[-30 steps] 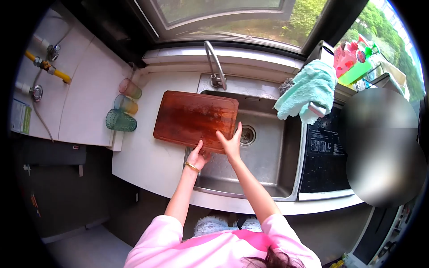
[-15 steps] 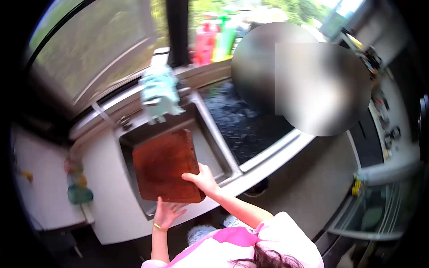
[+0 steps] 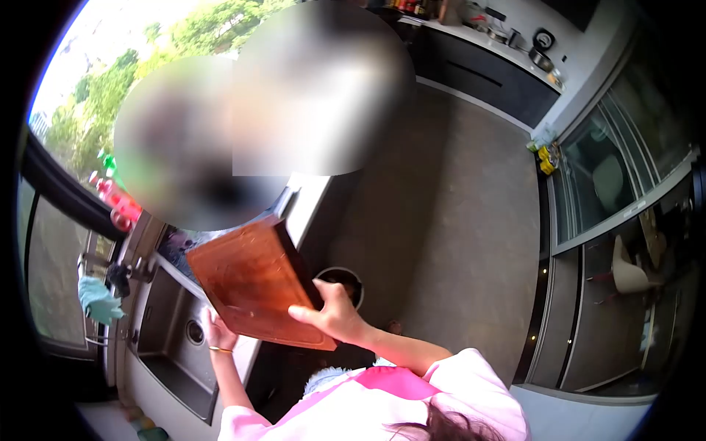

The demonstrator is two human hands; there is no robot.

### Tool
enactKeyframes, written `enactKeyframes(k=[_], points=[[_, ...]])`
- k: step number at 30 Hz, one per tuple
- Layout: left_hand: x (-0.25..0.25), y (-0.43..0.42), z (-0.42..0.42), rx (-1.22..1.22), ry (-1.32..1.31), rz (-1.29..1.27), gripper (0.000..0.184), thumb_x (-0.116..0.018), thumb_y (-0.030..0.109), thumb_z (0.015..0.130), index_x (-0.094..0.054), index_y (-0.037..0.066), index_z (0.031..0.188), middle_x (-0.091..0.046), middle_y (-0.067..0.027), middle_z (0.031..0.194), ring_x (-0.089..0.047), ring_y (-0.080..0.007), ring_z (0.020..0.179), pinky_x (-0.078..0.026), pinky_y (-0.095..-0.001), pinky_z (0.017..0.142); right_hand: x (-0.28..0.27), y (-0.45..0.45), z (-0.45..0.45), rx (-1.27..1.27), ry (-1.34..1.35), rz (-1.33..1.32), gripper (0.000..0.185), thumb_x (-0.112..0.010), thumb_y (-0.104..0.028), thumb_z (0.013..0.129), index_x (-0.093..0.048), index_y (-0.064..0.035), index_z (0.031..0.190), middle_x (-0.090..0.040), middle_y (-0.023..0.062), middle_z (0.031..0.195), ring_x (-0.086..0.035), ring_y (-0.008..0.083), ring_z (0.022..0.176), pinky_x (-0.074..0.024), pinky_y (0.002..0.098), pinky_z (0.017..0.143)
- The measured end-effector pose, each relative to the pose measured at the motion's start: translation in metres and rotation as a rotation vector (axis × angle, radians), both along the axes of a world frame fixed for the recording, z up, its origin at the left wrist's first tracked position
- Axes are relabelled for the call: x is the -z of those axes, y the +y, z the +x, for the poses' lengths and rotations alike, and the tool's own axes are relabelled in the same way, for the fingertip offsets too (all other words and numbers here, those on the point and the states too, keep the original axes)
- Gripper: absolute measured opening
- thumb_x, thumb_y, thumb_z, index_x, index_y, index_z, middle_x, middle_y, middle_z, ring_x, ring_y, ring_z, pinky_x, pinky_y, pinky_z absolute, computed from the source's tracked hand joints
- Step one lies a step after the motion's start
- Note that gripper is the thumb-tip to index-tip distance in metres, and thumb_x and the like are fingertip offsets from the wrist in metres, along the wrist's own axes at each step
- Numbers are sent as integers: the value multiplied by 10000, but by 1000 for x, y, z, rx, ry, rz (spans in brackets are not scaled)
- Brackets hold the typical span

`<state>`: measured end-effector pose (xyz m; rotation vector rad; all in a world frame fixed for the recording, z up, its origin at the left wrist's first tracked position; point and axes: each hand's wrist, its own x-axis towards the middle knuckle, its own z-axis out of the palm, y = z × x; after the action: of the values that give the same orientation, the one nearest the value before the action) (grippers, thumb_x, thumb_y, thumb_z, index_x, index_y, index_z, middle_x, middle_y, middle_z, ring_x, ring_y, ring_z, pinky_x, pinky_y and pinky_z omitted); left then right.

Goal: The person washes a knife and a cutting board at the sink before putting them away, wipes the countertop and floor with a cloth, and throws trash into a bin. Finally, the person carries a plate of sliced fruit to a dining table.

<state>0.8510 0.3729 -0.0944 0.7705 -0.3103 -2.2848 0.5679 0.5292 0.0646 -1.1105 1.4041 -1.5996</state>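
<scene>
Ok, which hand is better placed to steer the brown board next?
Likely the right hand: its thumb lies on the brown board. The left hand is at the opposite side, and whether it grips there is unclear.

glossy wooden board (image 3: 250, 283), smooth metal sink (image 3: 168, 334), rough cloth towel (image 3: 100, 300), matt floor (image 3: 471, 220), shiny glass door (image 3: 585, 198)

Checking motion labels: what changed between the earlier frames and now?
The wooden board moved right, from over the sink to beside it, as the view turned right. The left hand shifted from the board's near edge to its sink-side edge; whether it grips is unclear. Unchanged: the right hand holds the board; the teal cloth hangs by the sink.
</scene>
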Motion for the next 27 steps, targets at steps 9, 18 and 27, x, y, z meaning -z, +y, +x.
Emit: enactKeyframes(k=[9,18,27], points=[[-40,-66,-190,130,-1713,-653,452,-520,407,807,-466,185,1196,-365,-103,1325,-270,-262,1260,-128,-572,976,5,105,-265,428,-805,88,370,-617,-126,689,-542,29,1017,-578,92,945,-553,187,875,-441,308,791],[36,-102,-475,335,-2086,-1193,184,-564,212,760,-547,90,624,-604,-87,866,-535,-230,968,-134,-647,934,48,143,-540,868,-951,-183,523,-589,-159,706,-426,-12,1181,-508,120,1125,-485,254,1028,-402,378,878],[2,-168,-950,614,-1340,-1677,300,-598,214,731,-516,155,1013,-519,-18,1099,-445,-193,1124,-83,-658,958,16,172,-810,1445,-546,-282,544,-606,-266,680,-477,-12,1144,-498,121,1153,-491,269,1027,-402,387,875]])
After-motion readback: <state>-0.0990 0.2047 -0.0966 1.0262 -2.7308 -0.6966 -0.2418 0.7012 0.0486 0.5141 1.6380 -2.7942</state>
